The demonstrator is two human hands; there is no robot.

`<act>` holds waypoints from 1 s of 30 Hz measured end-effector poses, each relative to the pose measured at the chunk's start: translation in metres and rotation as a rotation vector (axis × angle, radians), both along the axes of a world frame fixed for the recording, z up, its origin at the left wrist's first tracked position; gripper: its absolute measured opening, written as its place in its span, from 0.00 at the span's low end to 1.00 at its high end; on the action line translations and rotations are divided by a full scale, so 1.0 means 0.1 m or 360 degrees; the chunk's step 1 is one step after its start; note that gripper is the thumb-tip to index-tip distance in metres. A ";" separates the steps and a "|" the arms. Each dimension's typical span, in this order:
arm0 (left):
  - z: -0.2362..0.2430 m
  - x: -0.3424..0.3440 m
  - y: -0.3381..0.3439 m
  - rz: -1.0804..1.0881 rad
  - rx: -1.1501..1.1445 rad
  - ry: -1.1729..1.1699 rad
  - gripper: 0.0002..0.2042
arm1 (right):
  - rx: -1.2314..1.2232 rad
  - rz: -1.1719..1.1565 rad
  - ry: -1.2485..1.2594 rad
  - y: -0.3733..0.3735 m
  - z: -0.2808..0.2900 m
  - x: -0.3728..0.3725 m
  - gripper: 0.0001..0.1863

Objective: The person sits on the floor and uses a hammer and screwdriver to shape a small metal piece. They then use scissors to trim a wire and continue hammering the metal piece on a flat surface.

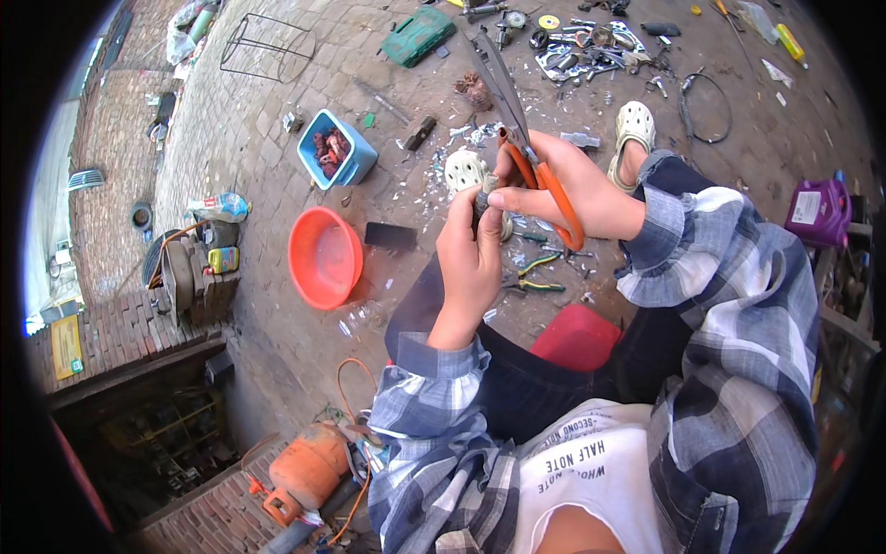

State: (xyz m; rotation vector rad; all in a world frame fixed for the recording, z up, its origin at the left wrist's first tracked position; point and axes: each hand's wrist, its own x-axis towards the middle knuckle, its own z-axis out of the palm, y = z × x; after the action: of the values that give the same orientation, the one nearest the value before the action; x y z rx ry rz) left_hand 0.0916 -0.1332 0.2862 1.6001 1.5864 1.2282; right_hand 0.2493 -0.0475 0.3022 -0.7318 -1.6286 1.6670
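In my right hand (581, 180) is a large pair of scissors (503, 88) with orange handles, its long dark blades pointing up and away, slightly apart. My left hand (469, 263) pinches a small greyish, roughly cylindrical piece (482, 198) between thumb and fingers. The tip of my right thumb meets that piece from the right; its exact kind is too small and covered to tell. Below my hands, green-and-yellow pliers (535, 285) lie on the ground among other hand tools.
A blue bin (367, 164) with reddish-brown pieces and a red-orange basin (318, 258) stand left. Loose tools and metal parts (595, 48) lie ahead, near a green case (417, 35). White scraps litter the paving. A purple jug (820, 210) is right, an orange gas cylinder (310, 464) lower left.
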 end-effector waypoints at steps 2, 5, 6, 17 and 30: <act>0.01 0.03 0.01 0.0060 0.0124 0.0193 0.10 | 0.0017 -0.0088 0.0000 -0.01 0.00 0.00 0.15; -0.01 0.03 0.03 0.0098 0.0041 0.0220 0.09 | -0.0074 -0.0055 -0.0019 -0.02 -0.06 0.03 0.15; -0.01 0.01 0.03 0.0052 -0.0102 -0.0180 0.09 | -0.0013 -0.0062 -0.0056 -0.02 -0.06 0.03 0.15; 0.14 -0.06 0.05 -0.0171 -0.0110 -0.1133 0.11 | 0.0923 -0.0132 -0.0507 0.00 -0.06 0.11 0.33; 0.14 -0.18 -0.03 -0.0291 -0.0169 -0.1114 0.12 | 0.1086 0.0040 -0.0676 -0.06 0.01 0.11 0.34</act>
State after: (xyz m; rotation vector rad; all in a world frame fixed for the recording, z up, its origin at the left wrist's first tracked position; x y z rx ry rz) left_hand 0.0739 -0.1364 0.2999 1.0447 1.0148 1.3720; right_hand 0.2604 -0.0538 0.3033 -0.7276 -2.3259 0.8832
